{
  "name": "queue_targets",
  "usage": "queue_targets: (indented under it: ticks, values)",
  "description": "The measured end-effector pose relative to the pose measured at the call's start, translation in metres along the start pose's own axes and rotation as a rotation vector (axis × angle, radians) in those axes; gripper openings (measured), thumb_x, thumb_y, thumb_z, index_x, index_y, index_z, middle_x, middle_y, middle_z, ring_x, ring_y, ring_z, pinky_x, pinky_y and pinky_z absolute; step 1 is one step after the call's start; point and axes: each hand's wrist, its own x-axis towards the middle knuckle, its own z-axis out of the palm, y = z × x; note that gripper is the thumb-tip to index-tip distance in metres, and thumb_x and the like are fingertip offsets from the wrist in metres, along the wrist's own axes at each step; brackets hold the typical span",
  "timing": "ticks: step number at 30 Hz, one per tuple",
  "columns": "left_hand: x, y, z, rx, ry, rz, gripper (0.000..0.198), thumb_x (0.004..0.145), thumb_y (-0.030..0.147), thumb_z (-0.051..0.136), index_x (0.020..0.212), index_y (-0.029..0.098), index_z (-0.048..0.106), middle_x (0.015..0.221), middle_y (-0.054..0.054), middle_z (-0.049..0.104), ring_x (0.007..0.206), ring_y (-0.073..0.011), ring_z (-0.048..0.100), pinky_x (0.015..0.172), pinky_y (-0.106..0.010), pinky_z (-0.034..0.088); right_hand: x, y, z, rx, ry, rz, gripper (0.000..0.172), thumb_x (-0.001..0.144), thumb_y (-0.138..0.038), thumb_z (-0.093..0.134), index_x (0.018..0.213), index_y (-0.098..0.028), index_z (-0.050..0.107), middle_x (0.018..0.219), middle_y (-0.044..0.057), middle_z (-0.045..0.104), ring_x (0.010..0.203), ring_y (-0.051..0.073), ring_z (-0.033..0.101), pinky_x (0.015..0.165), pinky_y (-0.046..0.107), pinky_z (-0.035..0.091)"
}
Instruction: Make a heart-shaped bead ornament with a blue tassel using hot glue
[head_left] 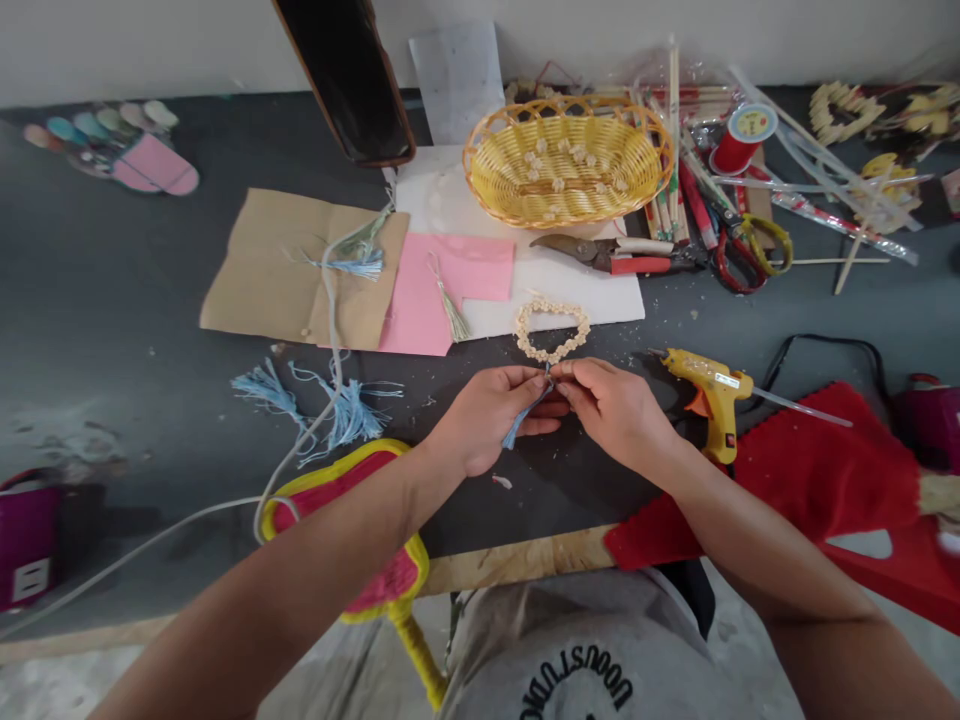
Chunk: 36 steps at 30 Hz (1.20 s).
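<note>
My left hand (pixel 495 415) and my right hand (pixel 619 410) meet above the dark table, fingertips pinched together. A blue tassel (pixel 523 420) hangs from between them, its strands lying against my left fingers. Just beyond my fingertips is a cream heart-shaped ring of small beads or flowers (pixel 553 350), its lower point reaching my fingers. Its link to the tassel is hidden by the fingertips. Both hands are closed; my right thumb and finger grip at the tassel's top, close to the heart's point.
A yellow glue gun (pixel 709 390) lies right, near red cloth (pixel 825 470). Behind are pliers (pixel 615 255), scissors (pixel 750 245), a woven basket (pixel 570 205) and red thread (pixel 739 145). Blue tassels (pixel 352 405), a white cable (pixel 335 340) and a phone (pixel 349 80) are left.
</note>
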Motion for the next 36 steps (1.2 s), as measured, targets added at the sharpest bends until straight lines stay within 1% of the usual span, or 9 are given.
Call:
queue_targets:
  ticks: [10, 12, 16, 19, 21, 25, 28, 32, 36]
  values:
    - [0.000, 0.004, 0.001, 0.051, 0.075, -0.027, 0.004, 0.086, 0.010, 0.064, 0.082, 0.009, 0.064, 0.072, -0.005, 0.070, 0.063, -0.0111, 0.068, 0.058, -0.020, 0.058, -0.013, -0.006, -0.005, 0.013, 0.051, -0.049, 0.008, 0.092, -0.018, 0.055, 0.095, -0.020, 0.063, 0.096, 0.007, 0.071, 0.088, 0.018, 0.069, 0.076, 0.028, 0.054]
    - [-0.002, 0.005, 0.001, 0.070, 0.088, -0.020, 0.004, 0.085, 0.006, 0.064, 0.086, 0.010, 0.063, 0.072, -0.004, 0.070, 0.061, -0.0112, 0.068, 0.055, -0.021, 0.058, -0.018, -0.009, -0.007, 0.014, 0.026, -0.062, 0.007, 0.093, -0.020, 0.056, 0.091, -0.020, 0.062, 0.092, 0.006, 0.071, 0.085, 0.017, 0.068, 0.075, 0.028, 0.053]
    - [-0.010, 0.004, 0.002, 0.164, 0.114, 0.013, 0.020, 0.083, 0.003, 0.062, 0.102, 0.010, 0.060, 0.076, -0.007, 0.073, 0.063, -0.0151, 0.071, 0.052, -0.022, 0.058, -0.026, -0.010, -0.009, -0.056, 0.008, -0.064, 0.009, 0.094, -0.019, 0.054, 0.089, -0.020, 0.061, 0.089, 0.006, 0.070, 0.083, 0.018, 0.068, 0.072, 0.028, 0.053]
    - [-0.019, -0.003, 0.001, 0.266, 0.142, 0.097, 0.038, 0.082, 0.006, 0.066, 0.117, 0.013, 0.053, 0.073, -0.006, 0.073, 0.065, -0.0183, 0.072, 0.054, -0.025, 0.059, -0.030, -0.008, -0.011, -0.087, -0.006, -0.072, 0.008, 0.093, -0.018, 0.055, 0.089, -0.019, 0.061, 0.088, 0.006, 0.069, 0.082, 0.018, 0.068, 0.070, 0.028, 0.052]
    - [-0.025, -0.010, 0.000, 0.328, 0.149, 0.159, 0.042, 0.079, 0.010, 0.070, 0.116, 0.016, 0.051, 0.072, -0.004, 0.073, 0.067, -0.0194, 0.072, 0.055, -0.026, 0.060, -0.032, -0.007, -0.012, -0.086, -0.015, -0.066, 0.008, 0.094, -0.018, 0.055, 0.090, -0.019, 0.061, 0.088, 0.006, 0.069, 0.082, 0.018, 0.068, 0.070, 0.029, 0.052]
    - [-0.033, -0.029, -0.005, 0.374, 0.104, 0.224, 0.027, 0.079, 0.017, 0.071, 0.101, 0.018, 0.055, 0.078, -0.003, 0.072, 0.068, -0.0168, 0.072, 0.060, -0.025, 0.059, -0.036, -0.003, -0.011, -0.090, -0.017, -0.037, 0.009, 0.094, -0.018, 0.054, 0.091, -0.019, 0.062, 0.091, 0.006, 0.070, 0.083, 0.018, 0.068, 0.072, 0.030, 0.053]
    - [-0.039, -0.039, -0.007, 0.425, 0.114, 0.273, 0.021, 0.081, 0.019, 0.068, 0.100, 0.019, 0.059, 0.087, -0.003, 0.072, 0.076, -0.0160, 0.071, 0.068, -0.027, 0.058, -0.039, -0.002, -0.011, -0.099, -0.020, -0.018, 0.010, 0.094, -0.017, 0.052, 0.094, -0.019, 0.063, 0.093, 0.007, 0.070, 0.085, 0.019, 0.069, 0.073, 0.030, 0.054]
    - [-0.046, -0.046, -0.006, 0.730, 0.132, 0.416, 0.018, 0.083, 0.021, 0.065, 0.101, 0.022, 0.067, 0.097, -0.005, 0.072, 0.087, -0.0189, 0.068, 0.079, -0.030, 0.054, -0.041, -0.003, -0.012, -0.104, 0.006, -0.003, 0.015, 0.095, -0.015, 0.048, 0.099, -0.019, 0.062, 0.099, 0.008, 0.070, 0.090, 0.020, 0.069, 0.077, 0.032, 0.055]
    - [-0.050, -0.051, -0.001, 1.000, 0.016, 0.568, 0.023, 0.086, 0.017, 0.058, 0.105, 0.023, 0.070, 0.105, -0.007, 0.071, 0.094, -0.0215, 0.067, 0.089, -0.034, 0.051, -0.041, -0.002, -0.017, -0.157, 0.043, -0.004, 0.016, 0.095, -0.017, 0.047, 0.101, -0.020, 0.062, 0.101, 0.008, 0.071, 0.092, 0.021, 0.069, 0.078, 0.034, 0.055]
